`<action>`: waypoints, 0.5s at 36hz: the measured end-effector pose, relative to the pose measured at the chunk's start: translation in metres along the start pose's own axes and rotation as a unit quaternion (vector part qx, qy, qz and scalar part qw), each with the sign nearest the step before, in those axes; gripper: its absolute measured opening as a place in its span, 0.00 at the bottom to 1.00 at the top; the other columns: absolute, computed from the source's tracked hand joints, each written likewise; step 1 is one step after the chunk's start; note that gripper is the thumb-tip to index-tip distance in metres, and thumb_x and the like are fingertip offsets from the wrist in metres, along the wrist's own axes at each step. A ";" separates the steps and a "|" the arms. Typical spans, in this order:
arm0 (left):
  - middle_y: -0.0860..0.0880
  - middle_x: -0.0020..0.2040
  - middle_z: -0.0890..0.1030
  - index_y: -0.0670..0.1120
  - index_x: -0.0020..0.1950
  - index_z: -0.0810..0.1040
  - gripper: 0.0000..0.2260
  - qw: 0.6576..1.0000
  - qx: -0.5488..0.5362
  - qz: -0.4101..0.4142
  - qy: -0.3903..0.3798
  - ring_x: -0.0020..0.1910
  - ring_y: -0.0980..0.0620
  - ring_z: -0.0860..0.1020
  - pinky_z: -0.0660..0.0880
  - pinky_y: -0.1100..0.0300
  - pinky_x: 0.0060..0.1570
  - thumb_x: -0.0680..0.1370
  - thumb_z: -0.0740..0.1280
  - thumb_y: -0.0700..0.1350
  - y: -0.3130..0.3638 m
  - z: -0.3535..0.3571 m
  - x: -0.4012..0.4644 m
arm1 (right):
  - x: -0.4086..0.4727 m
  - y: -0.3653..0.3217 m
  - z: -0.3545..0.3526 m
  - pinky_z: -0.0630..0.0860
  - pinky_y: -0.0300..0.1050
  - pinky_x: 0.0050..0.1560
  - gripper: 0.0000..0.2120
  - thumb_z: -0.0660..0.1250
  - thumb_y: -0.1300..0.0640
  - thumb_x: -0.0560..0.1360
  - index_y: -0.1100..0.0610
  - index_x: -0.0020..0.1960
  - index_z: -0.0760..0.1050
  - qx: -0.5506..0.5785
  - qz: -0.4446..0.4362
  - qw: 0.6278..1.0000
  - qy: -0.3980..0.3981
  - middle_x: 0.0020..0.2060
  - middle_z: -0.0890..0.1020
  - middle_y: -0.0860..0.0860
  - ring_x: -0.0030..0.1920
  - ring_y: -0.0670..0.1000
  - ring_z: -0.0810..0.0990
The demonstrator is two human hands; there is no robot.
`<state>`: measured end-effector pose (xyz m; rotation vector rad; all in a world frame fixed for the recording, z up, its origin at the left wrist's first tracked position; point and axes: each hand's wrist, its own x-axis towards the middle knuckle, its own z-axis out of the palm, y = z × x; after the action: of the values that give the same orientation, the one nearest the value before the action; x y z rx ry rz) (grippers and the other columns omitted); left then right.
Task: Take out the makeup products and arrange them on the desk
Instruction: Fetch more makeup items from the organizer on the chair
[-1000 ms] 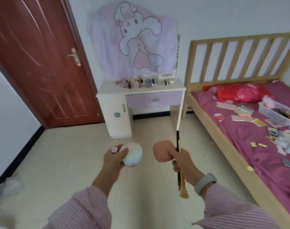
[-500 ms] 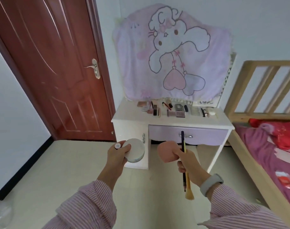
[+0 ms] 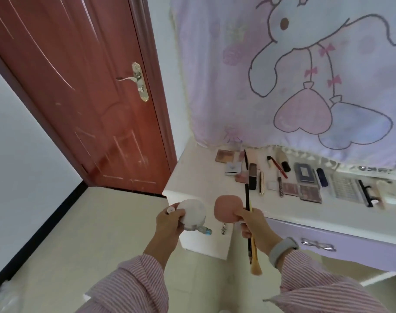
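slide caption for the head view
Left hand holds a compact, right hand a puff, before the desk.

A white desk carries palettes, pencils and a lipstick in rows.

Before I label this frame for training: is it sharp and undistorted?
Head view: wide-angle bends the door frame; the palettes on the desk are soft, labels unreadable; lighting is even, with mild sheen on the door.
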<state>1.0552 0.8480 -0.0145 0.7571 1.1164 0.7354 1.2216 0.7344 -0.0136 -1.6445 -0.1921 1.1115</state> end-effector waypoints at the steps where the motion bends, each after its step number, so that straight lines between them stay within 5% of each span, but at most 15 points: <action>1: 0.41 0.46 0.77 0.38 0.53 0.77 0.11 1.000 0.004 -0.003 0.013 0.44 0.45 0.75 0.74 0.56 0.39 0.75 0.61 0.29 0.003 0.006 0.017 | 0.020 -0.007 0.005 0.58 0.35 0.18 0.09 0.62 0.62 0.76 0.57 0.38 0.65 -0.008 0.009 1.000 0.002 0.25 0.64 0.51 0.16 0.44 0.60; 9: 0.42 0.46 0.76 0.38 0.52 0.78 0.12 0.994 0.055 -0.034 0.087 0.44 0.47 0.74 0.72 0.60 0.34 0.72 0.61 0.29 0.014 0.026 0.146 | 0.135 -0.025 0.060 0.56 0.35 0.20 0.08 0.61 0.65 0.75 0.58 0.38 0.65 -0.043 0.089 0.995 -0.016 0.28 0.64 0.52 0.19 0.45 0.60; 14: 0.46 0.39 0.73 0.45 0.37 0.74 0.13 0.993 0.071 -0.044 0.081 0.43 0.46 0.70 0.68 0.58 0.36 0.72 0.60 0.28 0.023 0.052 0.221 | 0.195 -0.035 0.085 0.56 0.35 0.20 0.09 0.58 0.67 0.75 0.58 0.38 0.64 -0.016 0.135 0.990 0.026 0.28 0.63 0.51 0.23 0.46 0.59; 18: 0.46 0.50 0.77 0.43 0.53 0.78 0.14 0.993 0.093 -0.033 0.057 0.49 0.47 0.75 0.73 0.58 0.42 0.73 0.62 0.30 0.032 0.072 0.283 | 0.237 -0.045 0.106 0.56 0.34 0.18 0.09 0.57 0.67 0.76 0.58 0.38 0.64 0.022 0.161 0.984 0.075 0.29 0.64 0.51 0.24 0.47 0.59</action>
<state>1.1961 1.0873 -0.1108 0.8387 1.3209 0.6307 1.2915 0.9713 -0.1063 -1.7500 0.2028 1.2146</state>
